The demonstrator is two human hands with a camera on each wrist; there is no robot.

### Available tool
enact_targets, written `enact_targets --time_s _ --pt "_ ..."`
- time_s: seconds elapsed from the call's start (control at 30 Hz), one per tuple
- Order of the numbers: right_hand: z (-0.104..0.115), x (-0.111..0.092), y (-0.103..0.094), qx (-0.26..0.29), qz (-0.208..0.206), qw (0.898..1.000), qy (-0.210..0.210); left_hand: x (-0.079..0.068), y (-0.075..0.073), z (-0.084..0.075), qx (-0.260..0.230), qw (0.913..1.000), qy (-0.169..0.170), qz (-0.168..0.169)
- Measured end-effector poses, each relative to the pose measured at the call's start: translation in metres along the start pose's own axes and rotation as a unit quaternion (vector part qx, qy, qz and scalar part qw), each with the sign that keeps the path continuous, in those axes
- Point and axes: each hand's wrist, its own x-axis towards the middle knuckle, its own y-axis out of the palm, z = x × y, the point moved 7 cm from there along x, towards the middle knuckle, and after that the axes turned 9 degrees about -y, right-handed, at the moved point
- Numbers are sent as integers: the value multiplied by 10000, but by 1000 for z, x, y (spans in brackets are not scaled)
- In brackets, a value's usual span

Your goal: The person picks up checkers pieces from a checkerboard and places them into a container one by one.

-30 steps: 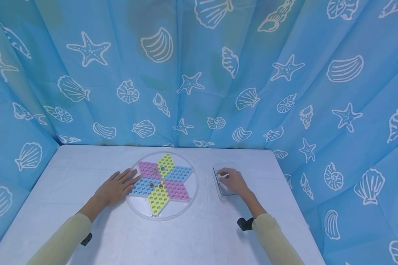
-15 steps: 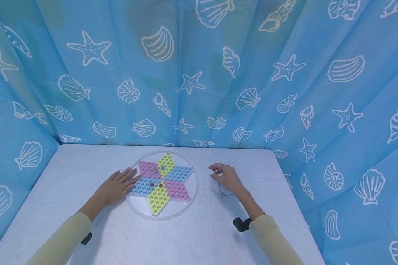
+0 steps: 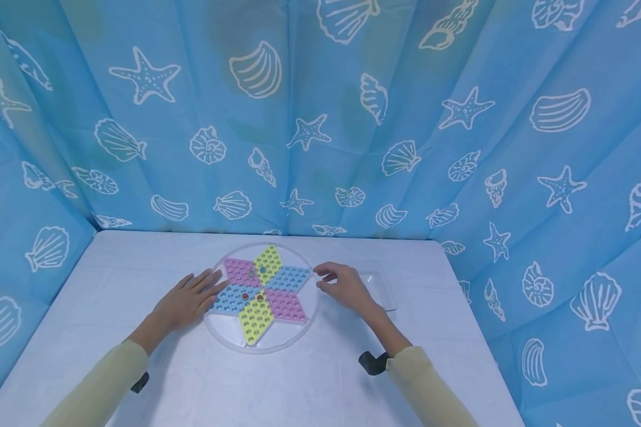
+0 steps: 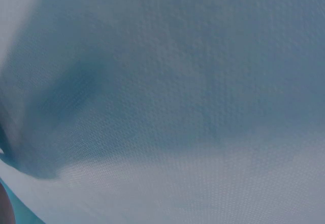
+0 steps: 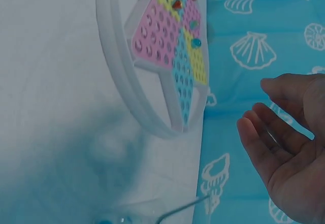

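A round white game board (image 3: pixel 256 350) carries a six-pointed star of pink, yellow and blue sections full of holes, like Chinese checkers. Several small coloured marbles sit near its centre, among them a blue marble (image 3: pixel 263 269), a green marble (image 3: pixel 251 273) and a red marble (image 3: pixel 244 296). My left hand (image 3: pixel 184 301) lies flat with spread fingers, its fingertips at the board's left edge. Beside the right edge hovers my right hand (image 3: pixel 346 287), thumb and fingers apart; in the right wrist view nothing shows between them. The left wrist view holds mostly shadowed white cloth.
A clear plastic box (image 3: pixel 387 287) stands right of the board, partly behind my right hand; the right wrist view shows its dark rim (image 5: pixel 184 210). White cloth covers the table (image 3: pixel 299 391). A blue shell-print curtain (image 3: pixel 320 172) encloses the back and sides.
My right hand has left the clear box and moved left to the board's right edge, uncovering more of the box. The left hand has stayed in place.
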Motion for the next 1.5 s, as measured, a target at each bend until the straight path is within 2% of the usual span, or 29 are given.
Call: enact_targets --time_s 0.37,0.63,0.97,1.23,1.5 --pt "30 8 30 207 490 9984 -173 -1 -2 -1 -14 10000 11 10" --pt "45 14 55 334 570 9970 -393 -1 -1 0 -19 10000 -18 34" --pt "45 24 88 284 766 9965 -159 -1 -1 0 68 10000 29 -11" --pt "45 33 107 233 872 9956 -264 0 0 0 118 9999 53 -29" --pt "43 39 123 -110 1134 9934 128 -1 -1 -2 72 9999 74 -36"
